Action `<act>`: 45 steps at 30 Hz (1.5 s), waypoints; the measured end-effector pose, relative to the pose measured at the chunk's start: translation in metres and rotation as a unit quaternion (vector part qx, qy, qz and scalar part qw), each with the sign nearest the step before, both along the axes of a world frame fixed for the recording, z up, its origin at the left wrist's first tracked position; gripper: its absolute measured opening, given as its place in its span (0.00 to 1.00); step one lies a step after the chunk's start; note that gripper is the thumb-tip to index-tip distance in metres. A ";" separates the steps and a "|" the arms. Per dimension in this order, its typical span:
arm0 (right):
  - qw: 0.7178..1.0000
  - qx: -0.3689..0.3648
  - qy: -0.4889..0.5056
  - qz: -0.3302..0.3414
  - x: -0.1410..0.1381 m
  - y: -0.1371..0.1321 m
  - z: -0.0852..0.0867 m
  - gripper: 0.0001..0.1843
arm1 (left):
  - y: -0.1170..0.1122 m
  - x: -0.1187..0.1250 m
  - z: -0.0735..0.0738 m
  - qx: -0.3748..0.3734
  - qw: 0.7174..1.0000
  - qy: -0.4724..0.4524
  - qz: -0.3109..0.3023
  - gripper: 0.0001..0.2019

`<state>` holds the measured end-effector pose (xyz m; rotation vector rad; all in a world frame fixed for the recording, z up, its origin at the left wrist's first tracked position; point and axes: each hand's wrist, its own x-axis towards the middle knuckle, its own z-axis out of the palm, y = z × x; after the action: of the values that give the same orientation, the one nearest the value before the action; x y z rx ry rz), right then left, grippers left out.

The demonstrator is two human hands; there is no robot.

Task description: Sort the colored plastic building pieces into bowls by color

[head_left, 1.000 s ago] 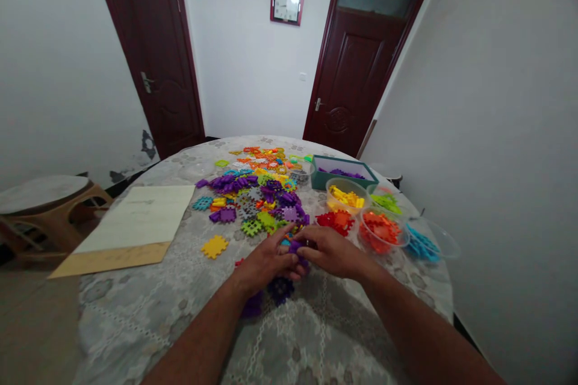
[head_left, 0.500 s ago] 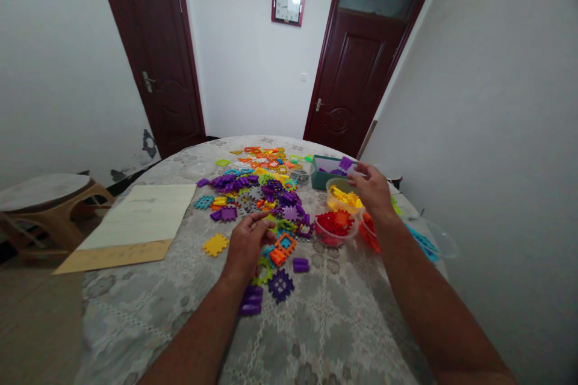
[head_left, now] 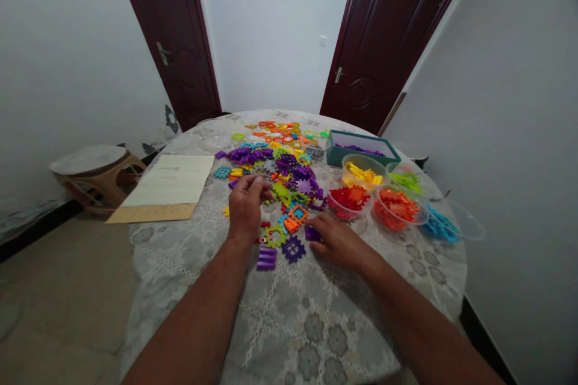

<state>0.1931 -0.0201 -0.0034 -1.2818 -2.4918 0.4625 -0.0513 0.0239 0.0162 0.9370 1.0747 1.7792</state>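
A heap of plastic interlocking pieces (head_left: 275,162) in purple, orange, yellow and green covers the middle of a round table (head_left: 289,319). My left hand (head_left: 246,207) rests at the heap's near edge, fingers curled with the tips pinched together; I cannot make out anything in them. My right hand (head_left: 336,243) lies low on the cloth, its fingertips on a small purple piece (head_left: 312,233). A purple square grid piece (head_left: 293,248) and a purple ribbed piece (head_left: 267,257) lie between the hands.
Clear bowls at the right hold red (head_left: 352,198), orange (head_left: 397,207), yellow (head_left: 363,173), green (head_left: 406,181) and blue (head_left: 438,227) pieces. A teal box (head_left: 361,145) holds purple ones. Paper sheets (head_left: 169,186) lie at the left edge. A stool (head_left: 90,171) stands left; two dark doors behind.
My right hand has come back from the teal box, where it held a purple piece, down to the cloth near the loose purple pieces. The view has tilted down and shifted.
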 end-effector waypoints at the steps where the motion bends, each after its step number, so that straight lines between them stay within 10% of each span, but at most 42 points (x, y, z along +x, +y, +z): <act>1: 1.000 -0.002 0.003 0.004 -0.001 0.002 -0.005 0.22 | -0.002 -0.002 0.004 -0.002 1.000 0.006 -0.001 0.12; 9: 0.997 0.000 0.066 0.040 0.000 0.002 -0.015 0.13 | -0.066 -0.036 0.005 -0.079 0.962 0.211 -0.152 0.29; 15: 0.995 -0.006 0.070 0.070 -0.013 -0.012 -0.010 0.17 | -0.100 -0.044 -0.037 -0.052 0.828 0.531 -0.174 0.53; 21: 0.994 -0.032 0.080 0.067 -0.031 -0.022 -0.014 0.22 | -0.080 -0.031 -0.045 0.022 0.747 0.642 -0.171 0.48; 27: 0.984 -0.062 0.149 0.073 -0.031 -0.020 -0.017 0.22 | -0.081 -0.029 -0.048 0.071 0.755 0.634 -0.153 0.43; 45: 0.954 -0.114 0.275 -0.036 -0.030 -0.010 -0.019 0.14 | -0.077 -0.009 -0.032 -0.048 0.923 0.339 -0.175 0.26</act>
<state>0.1631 -0.0301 -0.0222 -1.1194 -1.9598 0.9631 -0.0602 -0.0531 -0.0158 1.6320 1.2906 1.1069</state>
